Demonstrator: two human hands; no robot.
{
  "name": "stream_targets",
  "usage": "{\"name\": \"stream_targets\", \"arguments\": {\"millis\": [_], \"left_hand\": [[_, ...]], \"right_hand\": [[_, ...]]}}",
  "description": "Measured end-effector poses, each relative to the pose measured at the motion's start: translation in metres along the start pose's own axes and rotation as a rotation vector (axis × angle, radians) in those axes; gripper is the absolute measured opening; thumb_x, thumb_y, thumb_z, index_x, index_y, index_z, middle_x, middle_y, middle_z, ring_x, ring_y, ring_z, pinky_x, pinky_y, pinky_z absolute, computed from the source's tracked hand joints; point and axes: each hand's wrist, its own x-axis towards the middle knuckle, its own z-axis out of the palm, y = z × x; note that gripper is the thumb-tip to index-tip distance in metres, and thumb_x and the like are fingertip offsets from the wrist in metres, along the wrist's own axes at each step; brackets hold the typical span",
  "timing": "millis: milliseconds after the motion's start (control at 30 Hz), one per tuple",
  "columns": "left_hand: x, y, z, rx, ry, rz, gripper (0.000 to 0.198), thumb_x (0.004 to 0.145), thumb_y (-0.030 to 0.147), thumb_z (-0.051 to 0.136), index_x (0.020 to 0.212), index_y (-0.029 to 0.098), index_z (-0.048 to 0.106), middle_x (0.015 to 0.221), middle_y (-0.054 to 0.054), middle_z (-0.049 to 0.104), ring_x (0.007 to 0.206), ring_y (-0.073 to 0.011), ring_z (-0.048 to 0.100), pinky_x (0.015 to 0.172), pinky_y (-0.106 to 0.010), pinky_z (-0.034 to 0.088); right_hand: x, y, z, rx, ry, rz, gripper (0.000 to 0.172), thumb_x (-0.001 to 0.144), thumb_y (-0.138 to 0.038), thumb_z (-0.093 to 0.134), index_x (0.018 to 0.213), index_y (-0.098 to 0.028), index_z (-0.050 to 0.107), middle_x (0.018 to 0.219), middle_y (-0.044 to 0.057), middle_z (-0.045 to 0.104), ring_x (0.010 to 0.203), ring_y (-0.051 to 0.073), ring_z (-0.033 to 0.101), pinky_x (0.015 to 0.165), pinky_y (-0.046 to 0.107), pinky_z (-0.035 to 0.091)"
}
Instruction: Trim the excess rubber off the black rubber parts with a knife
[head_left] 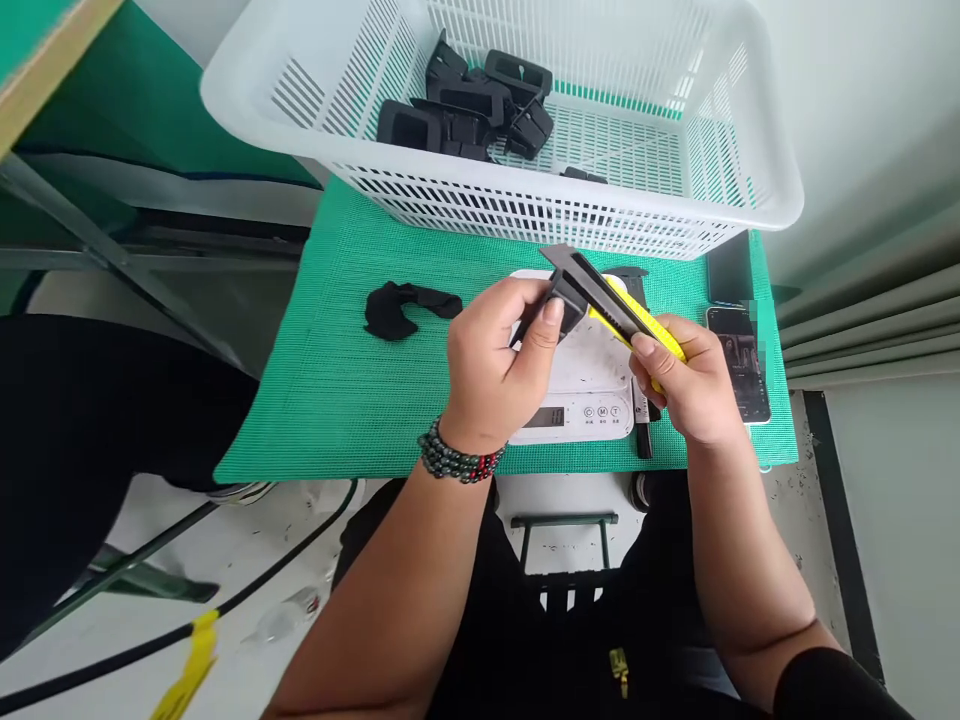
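Note:
My left hand (499,365) is closed around a small black plastic part (568,303), held above a white digital scale (592,385). My right hand (686,385) grips a yellow utility knife (634,318). Its extended blade (581,268) lies against the top of the black part. Both hands hover over the green mat (352,370), just in front of the white basket (517,200).
The white slotted basket holds several black plastic parts (469,105). A black scrap (401,307) lies on the mat at the left. Two phones (742,355) rest at the mat's right edge. A dark tool (643,425) lies beside the scale. Another person's dark clothing (82,430) is at left.

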Motion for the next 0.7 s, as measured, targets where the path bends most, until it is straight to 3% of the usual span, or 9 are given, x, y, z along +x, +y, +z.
{"name": "stream_targets", "arguments": {"millis": [200, 433, 700], "left_hand": [[0.002, -0.009, 0.002, -0.023, 0.036, 0.021, 0.023, 0.108, 0.038, 0.055, 0.097, 0.022, 0.068, 0.08, 0.001, 0.068, 0.07, -0.0124, 0.061, 0.065, -0.028, 0.049], [0.003, -0.01, -0.002, -0.002, 0.058, 0.057, 0.02, 0.107, 0.037, 0.057, 0.097, 0.024, 0.068, 0.079, 0.002, 0.067, 0.07, -0.0124, 0.062, 0.064, -0.029, 0.048], [0.001, -0.005, -0.006, 0.046, 0.049, 0.061, 0.031, 0.107, 0.044, 0.054, 0.092, 0.022, 0.069, 0.074, 0.001, 0.065, 0.065, -0.0133, 0.058, 0.061, -0.03, 0.045]], "right_hand": [[0.004, 0.005, -0.001, 0.003, 0.014, 0.001, 0.048, 0.082, -0.06, 0.086, 0.07, -0.022, 0.061, 0.054, -0.007, 0.049, 0.045, 0.006, 0.036, 0.039, 0.024, 0.022], [0.01, 0.007, 0.001, -0.026, 0.019, 0.0, 0.053, 0.082, -0.063, 0.084, 0.066, -0.022, 0.056, 0.057, -0.006, 0.047, 0.049, 0.007, 0.037, 0.042, 0.025, 0.024], [0.008, 0.003, 0.002, -0.054, 0.035, -0.007, 0.054, 0.081, -0.066, 0.084, 0.066, -0.022, 0.056, 0.058, -0.006, 0.048, 0.051, 0.008, 0.038, 0.044, 0.025, 0.025]]}}
